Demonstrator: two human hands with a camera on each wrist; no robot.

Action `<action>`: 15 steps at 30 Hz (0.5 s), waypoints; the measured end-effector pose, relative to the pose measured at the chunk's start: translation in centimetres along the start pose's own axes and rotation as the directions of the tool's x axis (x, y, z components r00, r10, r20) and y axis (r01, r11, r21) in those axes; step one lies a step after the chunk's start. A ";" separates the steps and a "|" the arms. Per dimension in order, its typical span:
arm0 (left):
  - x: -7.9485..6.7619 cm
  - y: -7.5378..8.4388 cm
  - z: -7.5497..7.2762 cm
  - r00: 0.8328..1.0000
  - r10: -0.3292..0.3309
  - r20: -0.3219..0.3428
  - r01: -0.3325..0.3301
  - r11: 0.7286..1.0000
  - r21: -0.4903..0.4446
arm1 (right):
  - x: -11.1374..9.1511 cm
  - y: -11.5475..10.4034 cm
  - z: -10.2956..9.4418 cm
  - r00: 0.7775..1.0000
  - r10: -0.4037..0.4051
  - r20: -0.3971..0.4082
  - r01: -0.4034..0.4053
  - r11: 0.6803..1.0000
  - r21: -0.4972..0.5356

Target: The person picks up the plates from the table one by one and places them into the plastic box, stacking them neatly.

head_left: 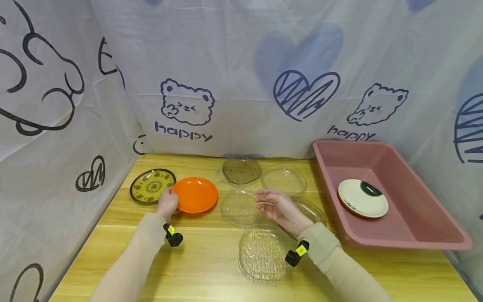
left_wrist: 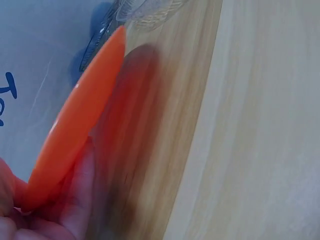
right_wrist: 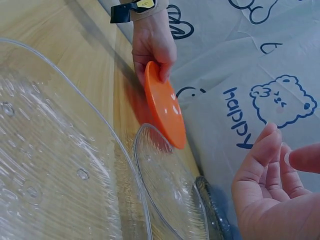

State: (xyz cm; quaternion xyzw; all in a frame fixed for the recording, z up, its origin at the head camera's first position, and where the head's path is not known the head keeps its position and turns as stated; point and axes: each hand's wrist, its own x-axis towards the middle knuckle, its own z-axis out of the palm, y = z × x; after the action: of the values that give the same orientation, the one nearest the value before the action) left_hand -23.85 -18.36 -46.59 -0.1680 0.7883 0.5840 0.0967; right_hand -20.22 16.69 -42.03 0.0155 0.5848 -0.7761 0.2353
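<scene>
My left hand pinches the rim of an orange plate between thumb and fingers. In the left wrist view the orange plate is held over the wood, its shadow beside it. Left of it lies a yellow patterned plate with a dark rim, partly behind the hand. My right hand holds nothing; its fingers are loosely bent above several clear plastic plates. Nearest it are one clear plate and another partly covered by the wrist.
A pink tub stands at the right, with a white plate marked by a dark green patch inside. More clear plates lie mid-table, one at the front and one at the back, beside a darker see-through plate. Printed cloth hangs behind.
</scene>
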 end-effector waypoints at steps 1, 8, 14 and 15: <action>0.0 0.0 0.0 1.000 0.007 -0.004 -0.007 1.000 0.004 | 0.0 0.0 0.0 1.000 -0.001 -0.002 0.001 1.000 0.000; -0.6 0.5 0.1 0.998 0.039 -0.043 -0.038 0.999 0.028 | -0.1 0.3 -0.5 1.000 -0.011 0.016 0.011 1.000 -0.006; -1.0 1.2 0.3 0.998 0.051 -0.028 -0.051 0.998 0.024 | -0.3 0.4 -0.7 1.000 -0.006 0.008 0.006 1.000 0.008; -1.1 1.4 0.4 0.998 0.056 -0.023 -0.056 0.998 0.019 | -0.3 0.4 -0.7 1.000 -0.005 0.006 0.005 1.000 0.009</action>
State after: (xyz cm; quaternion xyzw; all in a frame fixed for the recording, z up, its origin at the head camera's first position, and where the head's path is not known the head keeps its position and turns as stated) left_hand -23.37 -17.48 -45.12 -0.1519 0.7991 0.5772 0.0725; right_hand -19.95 17.37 -42.54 0.0129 0.5808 -0.7793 0.2349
